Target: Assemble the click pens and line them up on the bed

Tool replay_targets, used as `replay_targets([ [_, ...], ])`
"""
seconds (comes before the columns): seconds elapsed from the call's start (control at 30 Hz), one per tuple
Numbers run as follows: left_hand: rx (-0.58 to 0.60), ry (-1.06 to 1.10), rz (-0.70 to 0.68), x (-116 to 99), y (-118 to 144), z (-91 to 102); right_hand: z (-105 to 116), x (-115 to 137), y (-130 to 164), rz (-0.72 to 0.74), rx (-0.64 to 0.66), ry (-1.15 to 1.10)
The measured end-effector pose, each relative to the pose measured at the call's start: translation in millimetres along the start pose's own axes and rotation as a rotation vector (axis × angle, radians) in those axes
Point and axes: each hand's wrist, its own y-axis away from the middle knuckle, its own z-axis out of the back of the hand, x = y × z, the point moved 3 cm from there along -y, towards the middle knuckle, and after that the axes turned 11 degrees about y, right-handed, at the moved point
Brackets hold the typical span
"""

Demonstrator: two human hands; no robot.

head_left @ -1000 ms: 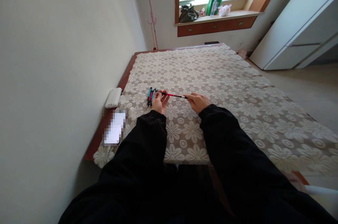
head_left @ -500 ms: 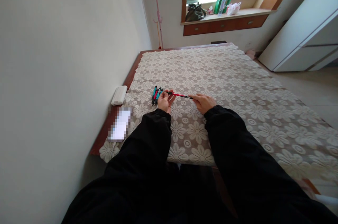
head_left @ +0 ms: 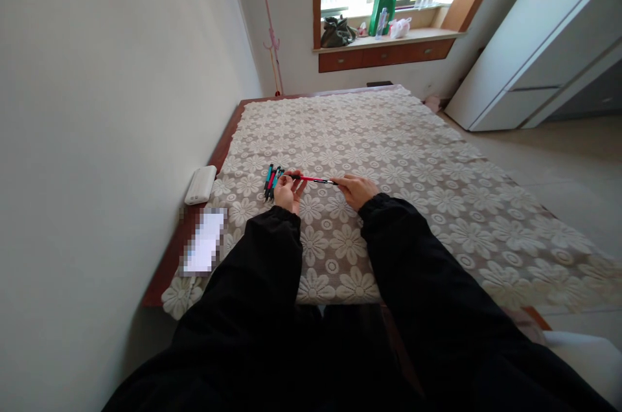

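The hands (head_left: pixel 358 192) still hold the red pen (head_left: pixel 313 179); the view shifted.

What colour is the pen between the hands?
The pen is mainly red with black parts; head view.

A: What is the counter (head_left: pixel 159 284) made of?

B: Reddish-brown wood, smooth along its bare edge, mostly under a matt fabric tablecloth (head_left: pixel 359 240) with raised, rough-looking pale flowers.

A: And the red pen (head_left: pixel 313 179)?

B: It looks like smooth plastic, as does the bunch of pens (head_left: pixel 271 181); the finer parts are too small to tell.

A: Other surfaces?

B: The sleeves (head_left: pixel 276 237) are matt black cloth, the white case (head_left: pixel 201 185) smooth and plastic-looking, the wall (head_left: pixel 97 107) matt, the white bag (head_left: pixel 400 28) thin, crinkled plastic, the drawers (head_left: pixel 389 56) brown wood
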Motion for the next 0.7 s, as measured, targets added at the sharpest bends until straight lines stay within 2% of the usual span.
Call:
replay_targets([
  [0.33, 0.054, -0.016, 0.007, 1.2, -5.7, 5.9, 3.3, 1.3, 0.4, -0.008, 0.018, 0.008],
  [0.7, 0.063, -0.019, 0.019, 0.2, -2.9, 2.0, -2.2, -0.1, -0.6, -0.007, 0.035, 0.026],
])
